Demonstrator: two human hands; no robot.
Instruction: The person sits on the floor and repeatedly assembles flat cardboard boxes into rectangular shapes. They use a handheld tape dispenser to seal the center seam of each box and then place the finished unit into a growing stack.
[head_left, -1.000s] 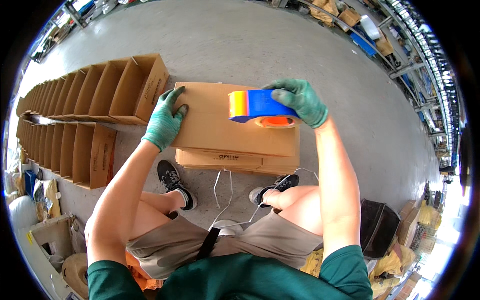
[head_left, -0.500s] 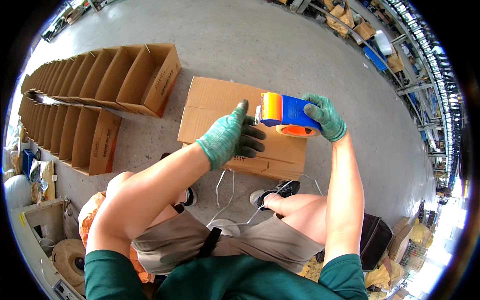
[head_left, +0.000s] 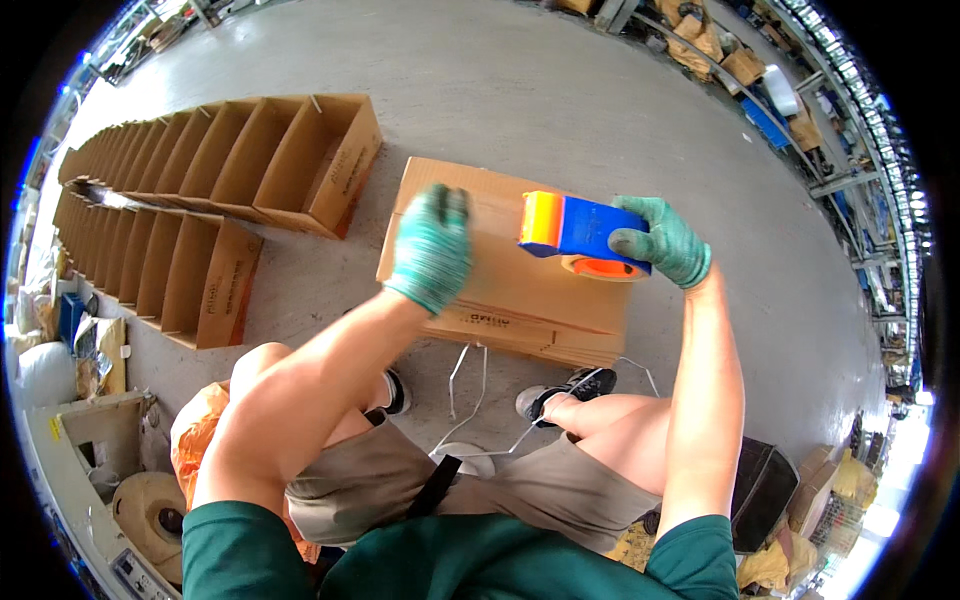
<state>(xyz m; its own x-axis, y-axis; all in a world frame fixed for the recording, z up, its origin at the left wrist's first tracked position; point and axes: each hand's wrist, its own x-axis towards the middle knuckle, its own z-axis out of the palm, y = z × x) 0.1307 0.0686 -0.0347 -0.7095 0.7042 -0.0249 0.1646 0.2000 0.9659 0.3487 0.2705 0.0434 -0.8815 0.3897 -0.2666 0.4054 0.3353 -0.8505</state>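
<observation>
My right hand (head_left: 665, 243), in a green knitted glove, grips a blue and orange tape dispenser (head_left: 585, 226) at its right end. An orange-cored roll of tape (head_left: 605, 268) hangs at its underside. The dispenser is held above a closed cardboard box (head_left: 530, 300) on the floor. Over the box's left side is my left hand (head_left: 433, 250), gloved likewise and apart from the dispenser. Its fingers are curled in and blurred at the tips, so whatever they might hold is hidden.
Two long rows of upright open cartons (head_left: 310, 165) stand at the left. White strapping (head_left: 470, 400) loops between my feet, below the box. A strapping machine (head_left: 80, 450) is at lower left, a black bin (head_left: 762, 490) at lower right. Loaded shelves (head_left: 780, 100) line the upper right.
My left hand has gone from spread fingers near the dispenser to curled fingers, moving left and slightly up. My right hand still holds the dispenser at about the same place over the box.
</observation>
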